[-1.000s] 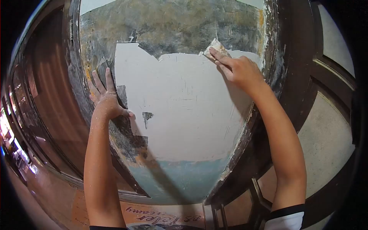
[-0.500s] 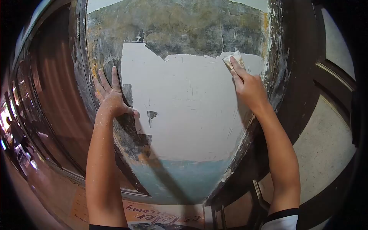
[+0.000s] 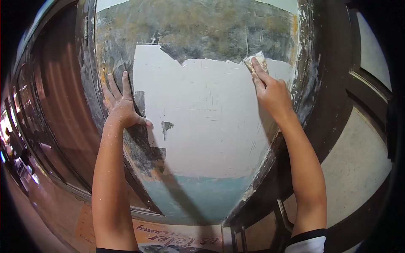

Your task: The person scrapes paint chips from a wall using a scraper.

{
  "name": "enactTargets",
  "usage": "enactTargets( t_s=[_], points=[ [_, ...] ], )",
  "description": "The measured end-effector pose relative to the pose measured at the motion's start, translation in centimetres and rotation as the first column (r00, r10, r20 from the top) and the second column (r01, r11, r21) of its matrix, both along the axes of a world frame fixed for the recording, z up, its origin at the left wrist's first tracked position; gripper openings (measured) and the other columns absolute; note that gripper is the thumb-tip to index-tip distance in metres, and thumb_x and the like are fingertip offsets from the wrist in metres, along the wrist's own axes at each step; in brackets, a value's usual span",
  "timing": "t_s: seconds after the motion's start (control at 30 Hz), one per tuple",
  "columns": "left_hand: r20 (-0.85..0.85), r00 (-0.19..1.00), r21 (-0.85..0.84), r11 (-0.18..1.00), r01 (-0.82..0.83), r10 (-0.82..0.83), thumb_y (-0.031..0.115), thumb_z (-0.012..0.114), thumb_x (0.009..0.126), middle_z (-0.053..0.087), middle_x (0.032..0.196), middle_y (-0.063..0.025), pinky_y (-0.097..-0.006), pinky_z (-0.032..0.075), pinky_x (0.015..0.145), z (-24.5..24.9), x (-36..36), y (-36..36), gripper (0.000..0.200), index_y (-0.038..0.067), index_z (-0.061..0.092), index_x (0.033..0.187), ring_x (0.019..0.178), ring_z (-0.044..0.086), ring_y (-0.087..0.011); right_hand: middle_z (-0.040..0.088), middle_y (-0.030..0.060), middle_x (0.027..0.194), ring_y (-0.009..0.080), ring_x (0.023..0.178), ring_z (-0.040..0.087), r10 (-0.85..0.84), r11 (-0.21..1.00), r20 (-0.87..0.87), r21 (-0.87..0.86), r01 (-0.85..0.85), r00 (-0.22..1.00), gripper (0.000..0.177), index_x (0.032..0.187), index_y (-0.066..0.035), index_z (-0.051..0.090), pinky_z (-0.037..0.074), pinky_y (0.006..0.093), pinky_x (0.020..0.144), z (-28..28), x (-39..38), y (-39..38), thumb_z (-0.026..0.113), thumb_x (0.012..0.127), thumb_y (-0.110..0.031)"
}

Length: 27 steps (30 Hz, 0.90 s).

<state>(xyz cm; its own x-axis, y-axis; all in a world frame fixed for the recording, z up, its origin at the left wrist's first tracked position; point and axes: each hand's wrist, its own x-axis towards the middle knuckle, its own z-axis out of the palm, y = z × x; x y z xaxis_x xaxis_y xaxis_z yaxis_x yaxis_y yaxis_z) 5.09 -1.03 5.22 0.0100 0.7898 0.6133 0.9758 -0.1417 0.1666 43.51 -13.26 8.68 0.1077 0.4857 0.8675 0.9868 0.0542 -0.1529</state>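
A patch of white putty (image 3: 198, 97) covers the middle of an upright wall panel. My right hand (image 3: 274, 95) grips a small flat putty scraper (image 3: 256, 62) caked in white and yellowish putty, its index finger stretched along the tool. The scraper lies against the upper right edge of the patch, where the putty meets bare grey-brown wall (image 3: 202, 29). At the patch's left side my left hand (image 3: 122, 109) rests on the dark wall, fingers spread, the thumb reaching the putty. White specks dot that hand and forearm.
A rough dark wooden frame (image 3: 304, 63) borders the panel. Panelled woodwork (image 3: 354, 164) stands at the right, a brown glossy panel (image 3: 61, 101) at the left. Below the putty runs a blue-green strip (image 3: 202, 194). A printed banner (image 3: 181, 236) lies at the bottom.
My right hand and the scraper have shifted very slightly up and left along the putty's top edge. The left hand keeps its place on the wall.
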Motion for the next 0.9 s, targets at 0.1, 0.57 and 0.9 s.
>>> enactTargets(
  t_s=[0.1,0.57,0.9],
  points=[
    [-0.006,1.0,-0.001,1.0,0.005,-0.005,0.057,0.103,0.018,-0.026,0.167,-0.0303,-0.0779,0.016,0.116,-0.2,-0.1,0.3,0.194,0.024,-0.02,0.165,0.155,-0.016,-0.056,0.069,0.0263,0.079,0.0486,0.075,0.067,0.08,0.997,0.024,0.017,-0.08,0.997,0.046,0.148,-0.035,0.057,0.054,0.0541,0.072,0.2,0.9,0.7,0.062,0.102,-0.032],
    [0.0,1.0,-0.004,1.0,0.004,-0.004,0.054,0.104,0.017,-0.024,0.167,-0.0314,-0.0781,0.016,0.116,0.1,0.3,-0.2,0.194,0.022,-0.018,0.166,0.155,-0.014,-0.0569,0.072,0.0228,0.08,0.0476,0.077,0.069,0.072,0.997,0.192,-0.03,-0.067,0.979,0.046,0.146,-0.044,0.056,0.057,0.0557,0.075,1.0,2.5,-0.3,0.06,0.101,-0.037],
    [0.008,1.0,0.002,1.0,0.008,-0.008,0.049,0.105,0.021,-0.023,0.168,-0.0298,-0.0764,0.016,0.117,-0.1,-0.2,-0.2,0.191,0.026,-0.017,0.166,0.155,-0.015,-0.055,0.073,0.0176,0.08,0.043,0.076,0.071,-0.046,0.983,0.344,-0.151,0.103,0.938,0.044,0.145,-0.047,0.057,0.059,0.0534,0.072,3.0,1.3,-0.8,0.059,0.102,-0.039]
  ],
)
